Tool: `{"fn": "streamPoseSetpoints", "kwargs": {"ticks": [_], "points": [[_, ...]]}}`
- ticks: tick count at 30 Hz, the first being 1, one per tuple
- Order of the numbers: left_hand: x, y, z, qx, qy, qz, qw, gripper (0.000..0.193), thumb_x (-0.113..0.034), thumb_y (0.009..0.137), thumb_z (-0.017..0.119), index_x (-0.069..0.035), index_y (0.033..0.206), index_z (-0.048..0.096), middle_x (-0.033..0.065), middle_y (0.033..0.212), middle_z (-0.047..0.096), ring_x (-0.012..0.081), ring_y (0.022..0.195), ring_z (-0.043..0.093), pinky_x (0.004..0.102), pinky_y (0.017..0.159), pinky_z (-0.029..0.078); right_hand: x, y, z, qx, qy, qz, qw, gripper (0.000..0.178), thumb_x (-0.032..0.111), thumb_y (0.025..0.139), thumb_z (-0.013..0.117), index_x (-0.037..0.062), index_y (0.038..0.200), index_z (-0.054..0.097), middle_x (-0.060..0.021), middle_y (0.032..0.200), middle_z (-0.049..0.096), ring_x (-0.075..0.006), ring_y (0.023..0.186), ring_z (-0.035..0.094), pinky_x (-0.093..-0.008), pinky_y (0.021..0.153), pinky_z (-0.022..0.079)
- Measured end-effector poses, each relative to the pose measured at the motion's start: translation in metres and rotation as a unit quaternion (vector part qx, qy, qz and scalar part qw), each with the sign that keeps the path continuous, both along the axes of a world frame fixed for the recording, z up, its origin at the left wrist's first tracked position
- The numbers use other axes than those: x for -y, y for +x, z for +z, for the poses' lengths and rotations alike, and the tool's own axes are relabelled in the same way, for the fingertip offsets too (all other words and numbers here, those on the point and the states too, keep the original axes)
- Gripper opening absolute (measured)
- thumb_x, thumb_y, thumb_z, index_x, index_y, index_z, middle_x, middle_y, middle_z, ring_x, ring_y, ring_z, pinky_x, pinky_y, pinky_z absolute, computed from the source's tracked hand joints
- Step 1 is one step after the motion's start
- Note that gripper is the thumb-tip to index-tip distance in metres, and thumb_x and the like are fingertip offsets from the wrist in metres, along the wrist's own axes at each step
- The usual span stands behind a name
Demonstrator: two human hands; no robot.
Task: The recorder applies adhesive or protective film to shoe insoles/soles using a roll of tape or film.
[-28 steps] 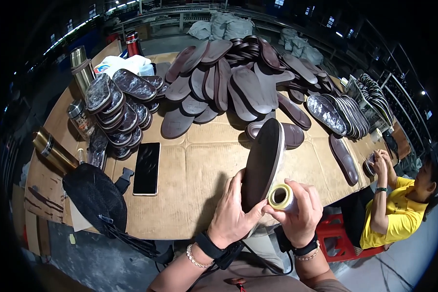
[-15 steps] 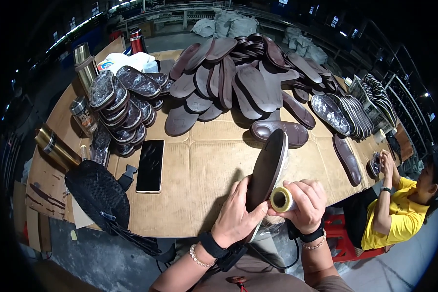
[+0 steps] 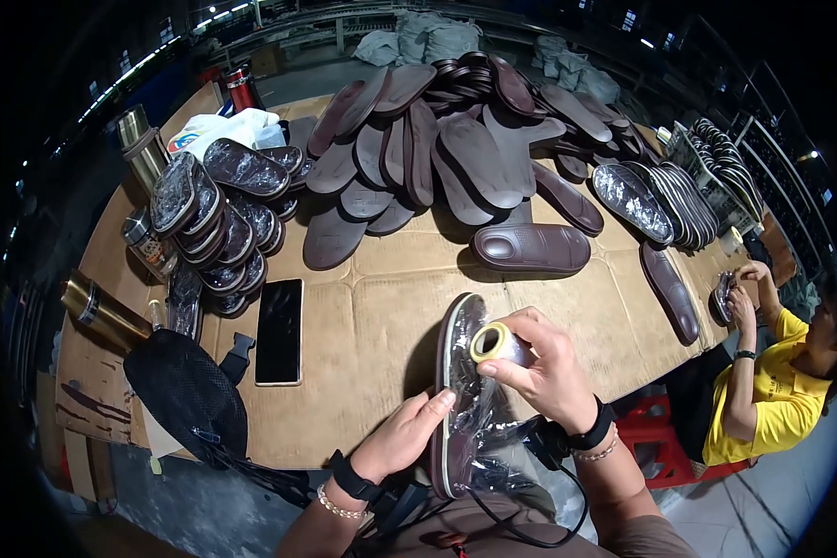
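Observation:
My left hand [image 3: 402,435] is closed round a dark brown shoe sole [image 3: 458,358] with a pale rim, its thumb on the near edge. The sole stands tilted lengthwise in front of me at the table's near edge, partly covered by clear plastic film [image 3: 488,445]. In my right hand [image 3: 556,367] is a small roll of clear film [image 3: 510,345], its yellowish core end toward me, close against the sole's right side. Crumpled film hangs from the sole below the roll.
A heap of brown soles [image 3: 479,158] covers the table's far middle. Film-wrapped soles [image 3: 237,232] stand stacked at left, near a phone [image 3: 280,333], a black mesh bag [image 3: 184,381] and flasks [image 3: 107,312]. More wrapped soles [image 3: 665,200] lie at right. A person in yellow [image 3: 763,400] sits at right.
The sole has turned and lowered, so its film-covered face now shows. My right hand and the film roll have moved left and up along it. My left hand has shifted left.

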State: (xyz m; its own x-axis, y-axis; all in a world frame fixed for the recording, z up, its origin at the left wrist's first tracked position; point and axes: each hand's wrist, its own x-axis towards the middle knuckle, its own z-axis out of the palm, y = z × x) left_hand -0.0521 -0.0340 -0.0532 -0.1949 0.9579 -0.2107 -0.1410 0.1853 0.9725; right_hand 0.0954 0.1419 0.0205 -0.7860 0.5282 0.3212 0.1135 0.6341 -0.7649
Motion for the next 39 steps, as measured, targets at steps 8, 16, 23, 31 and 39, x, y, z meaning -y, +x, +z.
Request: {"fn": "streamPoseSetpoints", "kwargs": {"ticks": [8, 16, 23, 31, 39], "points": [[0.019, -0.001, 0.025, -0.354, 0.080, 0.140, 0.921, 0.053, -0.034, 0.095, 0.074, -0.002, 0.135, 0.060, 0.0276, 0.144, 0.048, 0.0416, 0.137, 0.044, 0.0494, 0.114, 0.037, 0.011, -0.008, -0.005, 0.054, 0.024, 0.036, 0.998, 0.051, 0.037, 0.082, 0.089, -0.0018, 0.110, 0.072, -0.0157, 0.092, 0.064, -0.0305, 0.072, 0.066, -0.0386, 0.065, 0.054], [-0.011, 0.002, 0.008, -0.371, 0.115, 0.143, 0.910, 0.028, -0.015, 0.083, 0.079, -0.006, 0.110, 0.074, 0.0109, 0.117, 0.066, 0.0372, 0.121, 0.055, 0.0490, 0.101, 0.042, 0.020, -0.024, -0.001, -0.067, 0.161, 0.065, 0.983, 0.054, 0.045, 0.080, 0.084, 0.0029, 0.110, 0.068, -0.0111, 0.096, 0.061, -0.0316, 0.087, 0.065, -0.0397, 0.076, 0.054], [-0.012, 0.004, 0.009, -0.405, 0.097, 0.109, 0.902, 0.014, -0.019, 0.088, 0.080, -0.014, 0.100, 0.083, 0.0055, 0.105, 0.067, 0.0315, 0.111, 0.056, 0.0444, 0.097, 0.041, 0.009, -0.025, -0.017, -0.253, -0.195, 0.015, 0.948, 0.067, 0.043, 0.080, 0.090, -0.0035, 0.122, 0.068, -0.0080, 0.113, 0.069, -0.0188, 0.104, 0.066, -0.0326, 0.093, 0.052], [-0.023, 0.009, 0.021, -0.487, 0.100, 0.129, 0.858, 0.008, -0.012, 0.087, 0.078, -0.012, 0.092, 0.083, 0.0056, 0.092, 0.062, 0.0251, 0.098, 0.057, 0.0403, 0.094, 0.041, -0.033, -0.012, -0.022, -0.405, -0.445, 0.014, 0.799, 0.072, 0.061, 0.101, 0.056, 0.0016, 0.142, 0.054, -0.0061, 0.112, 0.066, -0.0183, 0.103, 0.068, -0.0372, 0.094, 0.057], [-0.020, 0.015, 0.017, -0.508, 0.046, 0.145, 0.848, 0.008, -0.013, 0.088, 0.078, -0.009, 0.094, 0.082, 0.0083, 0.092, 0.063, 0.0285, 0.095, 0.059, 0.0404, 0.092, 0.043, -0.147, 0.038, -0.079, -0.590, -0.505, -0.211, 0.594, 0.042, 0.049, 0.108, 0.055, 0.0095, 0.120, 0.062, -0.0032, 0.112, 0.065, -0.0189, 0.105, 0.063, -0.0417, 0.101, 0.053]]}}
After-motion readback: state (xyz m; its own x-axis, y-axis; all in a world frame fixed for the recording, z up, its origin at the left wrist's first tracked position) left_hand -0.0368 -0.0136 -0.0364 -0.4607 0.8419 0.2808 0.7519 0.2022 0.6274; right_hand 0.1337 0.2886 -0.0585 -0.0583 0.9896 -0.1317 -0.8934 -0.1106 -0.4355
